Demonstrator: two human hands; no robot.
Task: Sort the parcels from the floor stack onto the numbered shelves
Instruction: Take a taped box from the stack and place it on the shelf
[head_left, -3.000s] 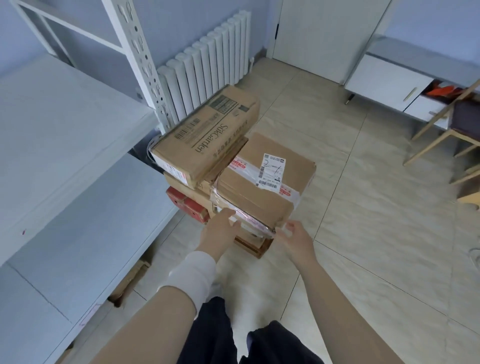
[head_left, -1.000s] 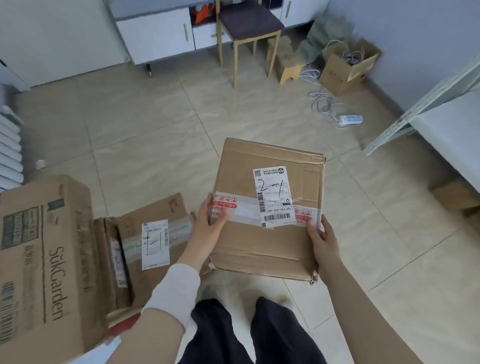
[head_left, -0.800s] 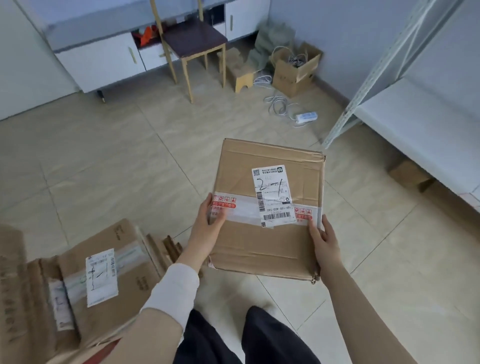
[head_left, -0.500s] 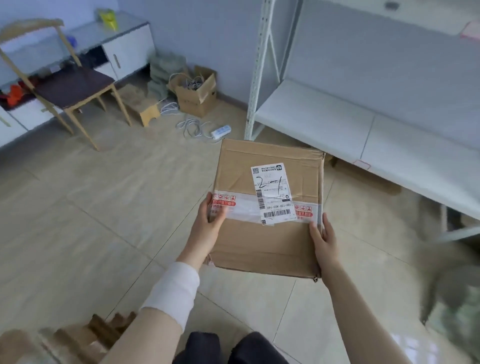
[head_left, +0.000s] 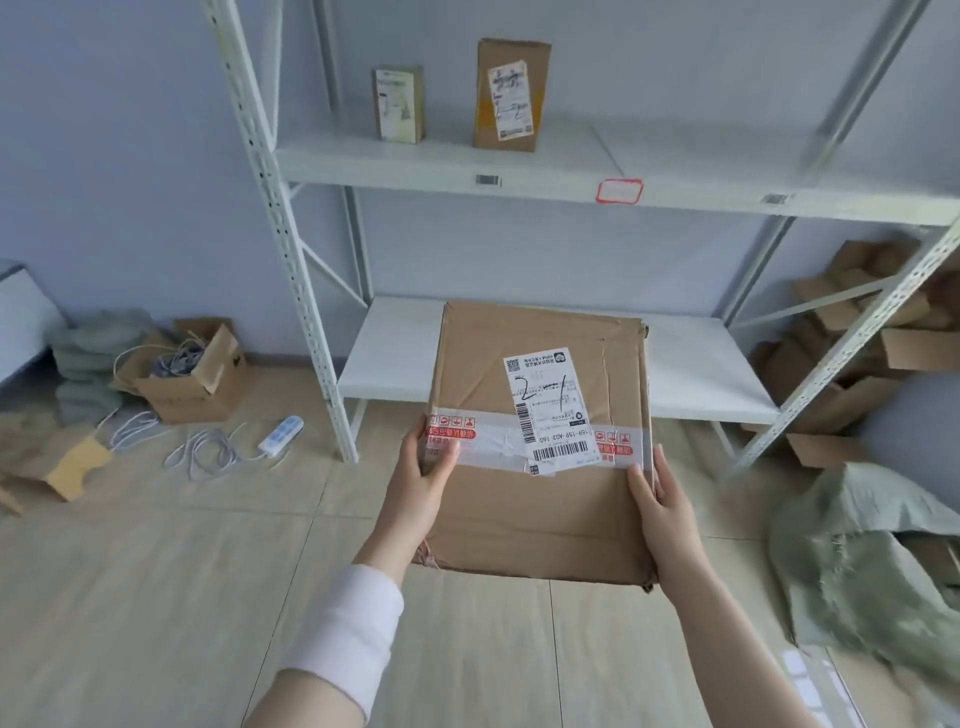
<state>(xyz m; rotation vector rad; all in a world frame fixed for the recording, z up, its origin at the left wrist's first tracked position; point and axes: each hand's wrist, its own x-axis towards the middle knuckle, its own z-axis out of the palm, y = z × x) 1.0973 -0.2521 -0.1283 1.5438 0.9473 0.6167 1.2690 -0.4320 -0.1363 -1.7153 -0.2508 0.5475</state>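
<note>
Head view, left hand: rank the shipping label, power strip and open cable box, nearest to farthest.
1. Shipping label: on top of the parcel that the left hand grips, just to the hand's right.
2. Power strip: on the floor, off to the left.
3. Open cable box: on the floor farther left, beyond the strip.

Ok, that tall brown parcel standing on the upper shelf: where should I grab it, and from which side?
Likely its two upright sides, near mid-height, coming from the front. The tall brown parcel stands upright on the upper shelf, label facing out, with clear gaps either side; the smaller box stands apart.
</note>
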